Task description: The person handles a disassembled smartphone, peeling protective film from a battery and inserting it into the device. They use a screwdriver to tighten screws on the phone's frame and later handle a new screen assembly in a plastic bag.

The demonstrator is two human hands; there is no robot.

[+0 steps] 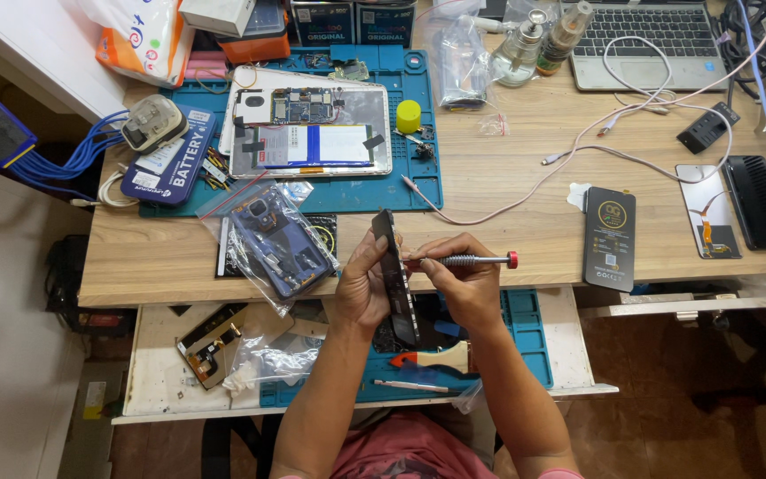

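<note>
Phone held on edge over the drawer, driver tip on it: slip risk.

From my feed, the left hand (363, 288) was clamped around a slim black smartphone (397, 284), held upright on its long edge above the pull-out drawer with the teal mat (525, 341), not resting on anything. The right hand (465, 282) was closed on a silver knurled screwdriver with a red end cap (472, 260), tip at the phone's side; I couldn't see the exact contact point. My read: with the phone unsupported, side pressure could have skated the tip off and scratched the body or jabbed the left fingers (381, 244). Any loosened screw would likely have dropped into the drawer clutter. The bagged blue phone housing (278, 247) overhung the light wooden desk (507, 191) edge just beside the left wrist; a nudge could have tipped it off.
</note>
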